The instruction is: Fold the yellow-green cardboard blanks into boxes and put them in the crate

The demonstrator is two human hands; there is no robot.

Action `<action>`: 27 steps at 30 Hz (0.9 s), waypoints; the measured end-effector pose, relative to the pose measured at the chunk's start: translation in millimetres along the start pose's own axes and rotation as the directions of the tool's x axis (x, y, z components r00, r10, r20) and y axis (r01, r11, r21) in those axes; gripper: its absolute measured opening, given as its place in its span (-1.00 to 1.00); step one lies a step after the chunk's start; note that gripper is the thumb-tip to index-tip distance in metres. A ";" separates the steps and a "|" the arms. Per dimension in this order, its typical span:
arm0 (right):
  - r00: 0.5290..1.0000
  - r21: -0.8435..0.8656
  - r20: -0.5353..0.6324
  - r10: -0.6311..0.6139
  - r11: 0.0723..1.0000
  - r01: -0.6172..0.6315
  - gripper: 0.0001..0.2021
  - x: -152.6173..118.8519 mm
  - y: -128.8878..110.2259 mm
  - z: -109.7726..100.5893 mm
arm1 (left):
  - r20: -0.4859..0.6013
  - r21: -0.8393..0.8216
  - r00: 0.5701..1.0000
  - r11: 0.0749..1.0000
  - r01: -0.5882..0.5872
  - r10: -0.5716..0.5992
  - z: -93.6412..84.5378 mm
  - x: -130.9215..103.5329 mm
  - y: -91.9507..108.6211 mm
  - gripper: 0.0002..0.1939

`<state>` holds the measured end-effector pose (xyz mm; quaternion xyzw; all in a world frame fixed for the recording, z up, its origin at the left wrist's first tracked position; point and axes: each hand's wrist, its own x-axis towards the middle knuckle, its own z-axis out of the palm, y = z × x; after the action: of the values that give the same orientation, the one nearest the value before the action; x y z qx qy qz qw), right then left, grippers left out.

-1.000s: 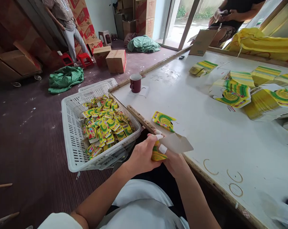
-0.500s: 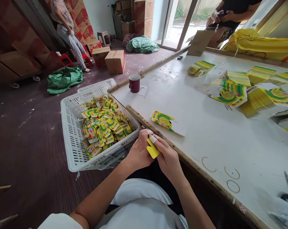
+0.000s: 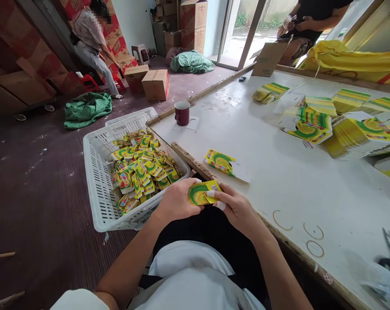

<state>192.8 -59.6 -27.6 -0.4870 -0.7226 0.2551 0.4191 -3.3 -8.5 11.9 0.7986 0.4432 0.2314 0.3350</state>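
- left hand point(image 3: 178, 200), lower centre of frame: fingers clamped on the left end of a small yellow-green carton point(image 3: 199, 193).
- right hand point(image 3: 238, 210), just right of it: white-wrapped fingertips closed on the carton's other end. carton sits between both hands, near the table edge.
- white crate point(image 3: 100, 217), left of centre: heaped with like yellow cartons point(image 3: 143, 170).
- printed card piece point(image 3: 219, 160), on white table point(image 3: 262, 172), just above the hands.
- maroon mug point(image 3: 182, 114), upper centre, on the table.
- card stacks point(image 3: 356, 137), right side.
- two people, upper left point(image 3: 90, 36) and upper right point(image 3: 319, 19).

Glossy card pkt point(image 3: 196, 194), plas. basket point(image 3: 91, 181), wdn edge point(image 3: 189, 160)
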 end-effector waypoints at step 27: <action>0.786 0.064 -0.467 0.405 0.902 -0.426 -0.73 43.0 54.9 -10.9 | -0.210 -0.443 0.946 0.886 0.135 -0.249 23.2 -3.5 -38.0 -0.41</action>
<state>221.5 1.1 -49.2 -0.6902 -0.4798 0.1990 0.5038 -10.7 -4.6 -31.9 0.6213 0.5000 0.3903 0.4600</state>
